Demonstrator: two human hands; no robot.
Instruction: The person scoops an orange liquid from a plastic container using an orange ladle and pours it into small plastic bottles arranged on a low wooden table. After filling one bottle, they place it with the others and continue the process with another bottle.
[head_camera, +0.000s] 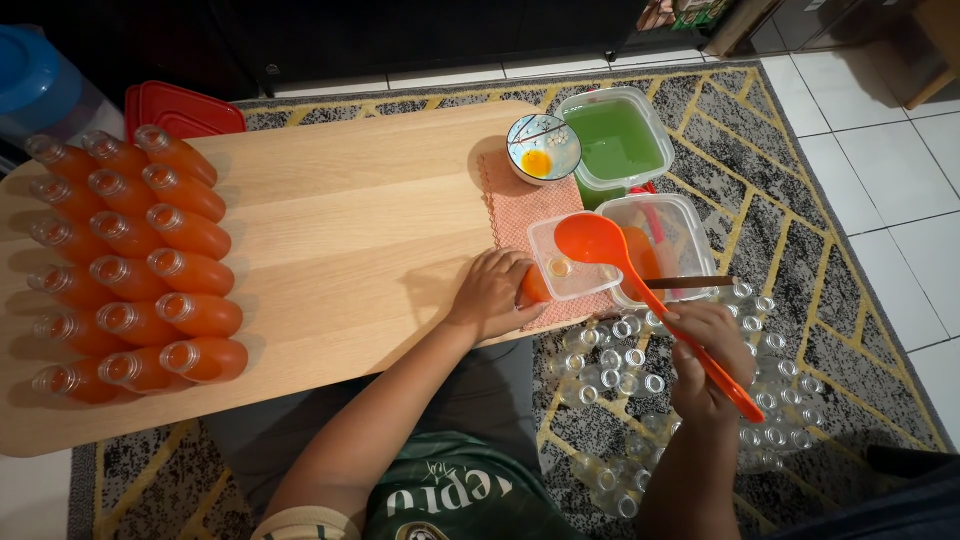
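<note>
Left hand (492, 293) is wrapped around a small clear bottle (535, 286) of orange liquid, lying mid-frame on a checked cloth (520, 210). Right hand (705, 360), lower right, grips a glossy orange plastic ladle (600, 242), its bowl over a square clear tub (570, 262) just beside the bottle.

Left hand (492, 293) steadies an orange-filled plastic bottle (535, 286) on the pale wooden surface (340, 240); right hand (708, 360) tilts an orange plastic ladle (640, 285) over it.

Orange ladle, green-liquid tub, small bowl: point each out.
orange ladle (592, 240), head view, on its bowl.
green-liquid tub (613, 140), head view, on the green surface.
small bowl (543, 148), head view, on its inside.
</note>
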